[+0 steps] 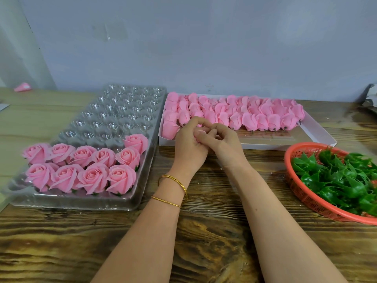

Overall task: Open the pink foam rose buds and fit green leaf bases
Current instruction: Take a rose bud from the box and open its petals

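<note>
Mid-worktop: left hand [188,145] and right hand [222,142], fingers [204,122] curled together around one pink bud [201,131], mostly hidden. Bud box [318,129] just behind; leaf basket [302,193] at right edge.

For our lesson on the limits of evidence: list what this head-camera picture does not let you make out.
- Bud being worked: hidden between left hand and right hand; only a pink sliver shows.
- Orange basket of green leaf bases: cut off by the right edge.
- Pink object far left: too small to identify.
- Dark object at right edge: cut off.
</note>
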`<state>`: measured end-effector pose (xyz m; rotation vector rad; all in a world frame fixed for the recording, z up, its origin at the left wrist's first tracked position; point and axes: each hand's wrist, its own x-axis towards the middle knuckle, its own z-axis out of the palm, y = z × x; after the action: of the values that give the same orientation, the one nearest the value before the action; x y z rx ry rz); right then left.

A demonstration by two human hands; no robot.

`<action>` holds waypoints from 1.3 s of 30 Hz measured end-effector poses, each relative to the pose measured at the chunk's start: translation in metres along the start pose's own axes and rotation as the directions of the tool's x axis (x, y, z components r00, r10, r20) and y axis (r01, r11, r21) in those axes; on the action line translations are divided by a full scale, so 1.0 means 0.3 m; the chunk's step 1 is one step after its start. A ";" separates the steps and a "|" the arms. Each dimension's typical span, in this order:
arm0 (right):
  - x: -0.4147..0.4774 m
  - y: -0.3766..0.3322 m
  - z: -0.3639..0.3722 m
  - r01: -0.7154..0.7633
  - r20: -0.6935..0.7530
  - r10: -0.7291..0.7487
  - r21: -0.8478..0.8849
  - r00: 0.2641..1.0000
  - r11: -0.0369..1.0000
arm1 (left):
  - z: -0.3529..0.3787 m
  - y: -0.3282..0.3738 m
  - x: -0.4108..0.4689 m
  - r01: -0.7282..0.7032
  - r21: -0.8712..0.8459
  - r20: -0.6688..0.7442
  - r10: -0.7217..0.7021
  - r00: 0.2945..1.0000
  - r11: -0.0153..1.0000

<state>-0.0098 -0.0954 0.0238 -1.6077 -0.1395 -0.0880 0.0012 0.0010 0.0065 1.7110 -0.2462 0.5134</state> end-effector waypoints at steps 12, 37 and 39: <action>0.009 -0.005 0.007 -0.123 0.120 0.100 0.203 0.988 0.971 | -0.012 0.022 0.014 0.067 -0.148 -0.140 -0.088 0.986 0.987; -0.002 0.014 0.016 -0.078 0.222 0.036 0.183 0.974 0.980 | -0.029 0.040 0.022 0.158 -0.416 -0.109 -0.221 0.969 0.896; -0.003 0.013 0.014 -0.080 0.221 0.040 0.176 0.974 0.981 | -0.031 0.035 0.022 0.174 -0.410 -0.098 -0.233 0.968 0.895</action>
<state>-0.0103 -0.0914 0.0197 -1.4324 -0.2600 0.1449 0.0006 0.0085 0.0198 1.2758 -0.0575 0.3968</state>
